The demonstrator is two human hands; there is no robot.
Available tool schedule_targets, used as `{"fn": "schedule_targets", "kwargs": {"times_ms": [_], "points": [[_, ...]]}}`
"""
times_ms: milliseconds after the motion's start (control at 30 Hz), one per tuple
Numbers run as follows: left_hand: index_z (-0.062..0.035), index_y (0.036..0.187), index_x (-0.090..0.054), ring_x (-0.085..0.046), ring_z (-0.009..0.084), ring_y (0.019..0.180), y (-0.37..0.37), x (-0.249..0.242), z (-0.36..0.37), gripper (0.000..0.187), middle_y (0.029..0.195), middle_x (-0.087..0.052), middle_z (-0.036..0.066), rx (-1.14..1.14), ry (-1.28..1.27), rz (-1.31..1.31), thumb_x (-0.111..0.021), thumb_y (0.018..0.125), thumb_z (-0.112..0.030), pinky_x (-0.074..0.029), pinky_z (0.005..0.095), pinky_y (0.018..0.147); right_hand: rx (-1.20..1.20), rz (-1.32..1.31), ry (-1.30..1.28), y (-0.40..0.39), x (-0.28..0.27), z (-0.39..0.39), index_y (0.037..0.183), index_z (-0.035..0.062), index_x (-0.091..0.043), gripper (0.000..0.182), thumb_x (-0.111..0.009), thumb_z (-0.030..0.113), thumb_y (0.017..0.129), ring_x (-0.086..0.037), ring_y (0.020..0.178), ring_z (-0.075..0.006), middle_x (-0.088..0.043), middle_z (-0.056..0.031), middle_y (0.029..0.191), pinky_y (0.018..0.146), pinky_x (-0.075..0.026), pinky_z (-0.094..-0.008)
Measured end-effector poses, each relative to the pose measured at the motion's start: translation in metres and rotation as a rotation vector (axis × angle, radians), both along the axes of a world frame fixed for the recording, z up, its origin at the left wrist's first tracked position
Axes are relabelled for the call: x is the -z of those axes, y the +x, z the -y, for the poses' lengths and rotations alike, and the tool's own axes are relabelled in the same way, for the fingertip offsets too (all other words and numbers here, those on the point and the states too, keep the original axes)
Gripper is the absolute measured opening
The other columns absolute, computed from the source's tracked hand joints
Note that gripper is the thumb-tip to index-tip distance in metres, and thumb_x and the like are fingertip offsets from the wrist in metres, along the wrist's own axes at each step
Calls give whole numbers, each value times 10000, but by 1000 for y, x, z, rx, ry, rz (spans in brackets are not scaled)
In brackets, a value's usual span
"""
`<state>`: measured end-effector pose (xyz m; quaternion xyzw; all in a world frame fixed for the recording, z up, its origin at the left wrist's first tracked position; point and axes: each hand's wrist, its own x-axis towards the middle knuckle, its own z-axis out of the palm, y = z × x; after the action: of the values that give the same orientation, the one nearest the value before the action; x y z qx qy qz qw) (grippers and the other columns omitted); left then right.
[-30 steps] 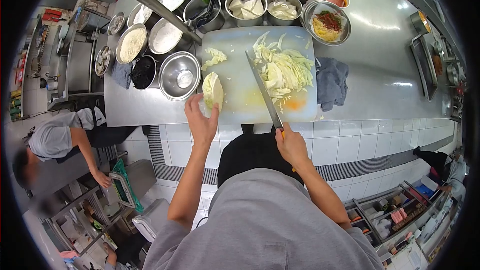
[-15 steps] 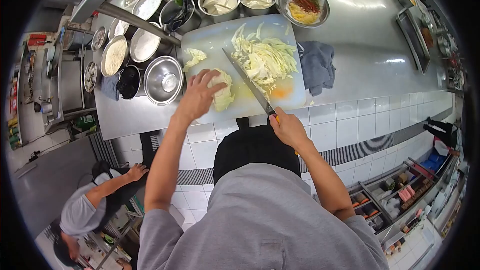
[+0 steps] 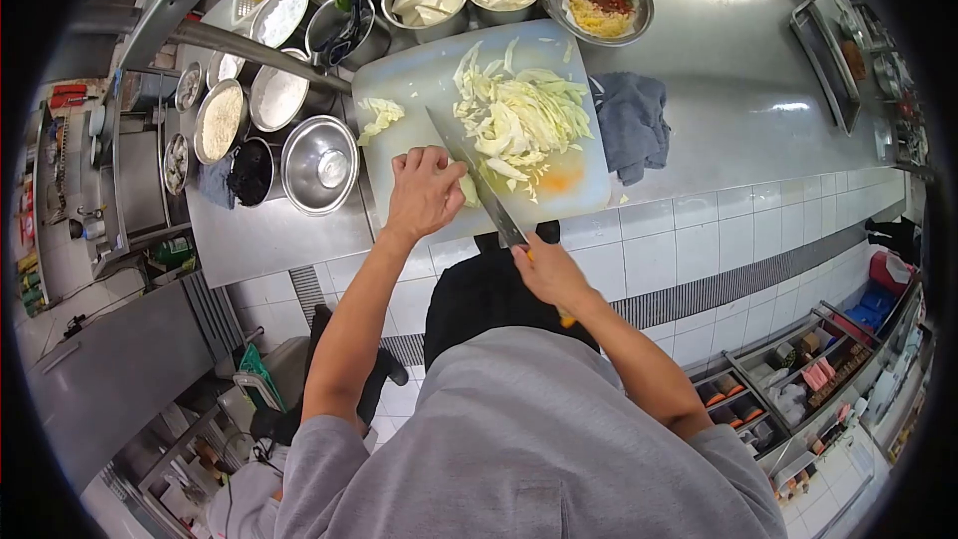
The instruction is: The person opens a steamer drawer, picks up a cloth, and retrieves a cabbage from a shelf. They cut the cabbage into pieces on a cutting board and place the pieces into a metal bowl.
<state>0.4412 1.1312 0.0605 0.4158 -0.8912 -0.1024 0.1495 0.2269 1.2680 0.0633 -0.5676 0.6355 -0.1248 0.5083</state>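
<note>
My left hand [image 3: 424,190] presses down with curled fingers on a piece of cabbage [image 3: 468,192], which it mostly covers. Closed around the yellow handle of a long kitchen knife [image 3: 477,177] is my right hand [image 3: 551,271]. The blade lies slanted along the right side of the cabbage piece, close to my left fingertips. Both are over a pale cutting board [image 3: 419,70]. A heap of shredded cabbage [image 3: 524,120] spreads to the right of the blade, and a small bunch of cabbage bits [image 3: 380,118] sits at the board's left side.
A steel bowl [image 3: 319,165] stands left of the board, beside several containers of powders and a dark food. Behind are pots of white chunks [image 3: 429,2] and a spice bowl [image 3: 601,5]. A grey cloth [image 3: 632,125] lies right. Another person is partly visible lower left.
My left hand has shifted right and now covers most of the cabbage piece. The knife has moved left, up to the piece. The other person has moved lower in view.
</note>
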Motion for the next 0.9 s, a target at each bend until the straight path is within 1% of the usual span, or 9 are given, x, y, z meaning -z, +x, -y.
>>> {"fn": "schedule_targets", "kwargs": {"times_ms": [100,200,267,400,467,567,667,800,900], "points": [[-151,963,-631,-480,270,927,-1,0,-1,247,957,-490,77,-16,-22,-47,-614,718,-129,-322,428,792,33,-56,-66,14,13,14,1001,-30,-538,304,-473,266,985,-625,753,-487,-645,-287,771,710,-486,-564],[-149,966,-631,-477,272,930,-1,-1,-1,248,949,-491,76,-11,-40,-36,-617,719,-133,-324,429,798,14,-86,-182,2,-14,27,969,-19,-528,284,-476,260,982,-623,741,-491,-640,-296,763,700,-483,-580],[-149,963,-633,-475,272,930,-1,-2,-3,247,948,-490,74,-8,-21,-29,-619,717,-133,-324,429,798,-3,-121,19,2,-49,24,1037,-38,-528,305,-487,258,981,-614,744,-500,-651,-290,797,708,-479,-569],[-150,914,-625,-477,262,948,-1,-1,-1,191,951,-487,69,-29,4,-7,-639,724,-163,-338,441,801,44,-171,-14,38,-10,17,1031,-37,-524,292,-484,248,981,-619,748,-492,-650,-281,772,697,-485,-565],[-146,919,-628,-471,265,938,0,0,-1,196,946,-486,70,-28,-4,-28,-634,723,-152,-331,439,804,25,-173,-54,46,-4,28,1031,-44,-517,295,-479,245,982,-630,751,-484,-659,-277,780,694,-501,-552],[-137,922,-624,-463,267,928,0,2,1,197,940,-485,72,-28,-10,-62,-632,725,-142,-324,437,809,39,-174,-60,31,-33,24,1014,-52,-513,294,-484,238,978,-635,738,-482,-662,-274,781,688,-501,-561],[-131,929,-615,-460,266,924,3,5,-1,199,942,-488,73,-21,-12,-91,-635,731,-142,-324,436,807,55,-134,-79,41,-36,15,992,-43,-510,274,-489,229,974,-632,730,-484,-656,-272,765,678,-495,-568],[-127,965,-612,-466,274,950,7,6,0,234,987,-492,84,-13,37,-167,-629,731,-121,-330,437,835,88,-238,-60,70,8,26,1003,-17,-506,254,-488,235,972,-628,710,-495,-643,-290,742,672,-498,-578],[-124,1008,-613,-475,288,996,26,-22,6,291,1030,-486,103,84,57,-266,-624,720,-86,-350,442,870,132,-239,-146,61,14,31,1005,-15,-500,260,-488,243,973,-628,714,-495,-642,-290,747,674,-499,-575]]}}
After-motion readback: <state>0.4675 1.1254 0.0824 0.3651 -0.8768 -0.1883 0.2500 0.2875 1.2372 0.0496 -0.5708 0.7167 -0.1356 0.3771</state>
